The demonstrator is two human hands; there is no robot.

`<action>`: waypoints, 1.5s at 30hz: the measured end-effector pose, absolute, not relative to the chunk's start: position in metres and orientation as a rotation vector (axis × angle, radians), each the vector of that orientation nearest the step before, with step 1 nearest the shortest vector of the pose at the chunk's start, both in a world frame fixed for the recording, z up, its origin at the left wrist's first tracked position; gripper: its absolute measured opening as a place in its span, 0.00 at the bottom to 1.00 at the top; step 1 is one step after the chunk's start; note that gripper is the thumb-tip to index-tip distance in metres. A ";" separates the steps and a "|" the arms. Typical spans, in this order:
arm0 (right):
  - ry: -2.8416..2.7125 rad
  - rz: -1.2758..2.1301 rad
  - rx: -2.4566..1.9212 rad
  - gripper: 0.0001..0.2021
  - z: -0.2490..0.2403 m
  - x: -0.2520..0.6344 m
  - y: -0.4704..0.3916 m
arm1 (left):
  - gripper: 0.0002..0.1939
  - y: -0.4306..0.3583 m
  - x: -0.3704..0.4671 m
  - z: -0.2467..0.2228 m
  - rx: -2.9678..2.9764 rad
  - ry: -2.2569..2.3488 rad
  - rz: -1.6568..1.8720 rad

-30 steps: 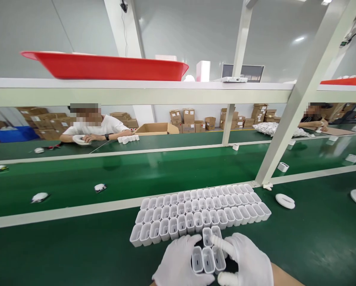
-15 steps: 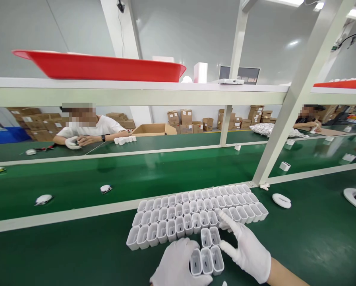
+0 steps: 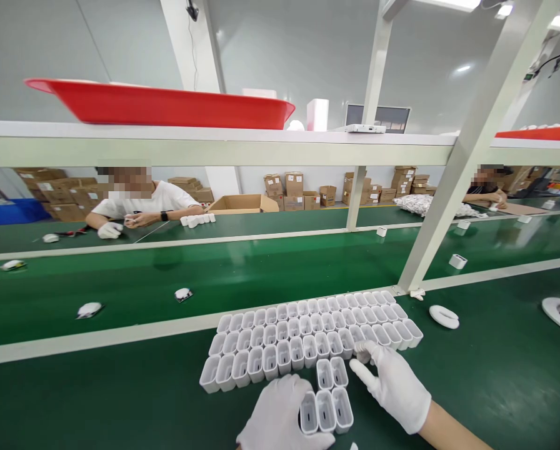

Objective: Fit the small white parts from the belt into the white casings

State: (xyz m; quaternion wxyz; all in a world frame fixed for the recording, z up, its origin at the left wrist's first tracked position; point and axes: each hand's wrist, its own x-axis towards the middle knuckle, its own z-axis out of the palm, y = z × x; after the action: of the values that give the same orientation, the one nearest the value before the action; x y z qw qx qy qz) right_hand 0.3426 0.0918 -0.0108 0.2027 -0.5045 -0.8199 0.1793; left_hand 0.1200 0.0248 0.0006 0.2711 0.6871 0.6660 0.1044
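The left hand (image 3: 282, 415) is cut off below, perhaps hiding more white shells (image 3: 327, 409).

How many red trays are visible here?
2: one red tray on the upper shelf at left, another at the shelf's far right, cut by the frame edge. More may lie beyond view.
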 end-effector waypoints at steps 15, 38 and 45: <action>-2.415 0.275 -1.768 0.25 0.006 0.349 0.100 | 0.15 0.024 0.122 0.007 1.836 1.794 0.265; -2.529 0.195 -2.158 0.26 0.026 0.365 0.105 | 0.16 0.024 0.122 0.000 1.657 1.794 0.292; -2.531 0.175 -2.118 0.23 0.014 0.371 0.107 | 0.14 0.023 0.122 -0.002 1.764 1.787 0.345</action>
State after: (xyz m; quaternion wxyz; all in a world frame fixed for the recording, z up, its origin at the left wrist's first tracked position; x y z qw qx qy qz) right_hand 0.3712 0.1069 0.0144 -0.0817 -0.6388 -0.7632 0.0526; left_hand 0.1219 0.0230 -0.0024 0.2990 0.6640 0.6728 0.1301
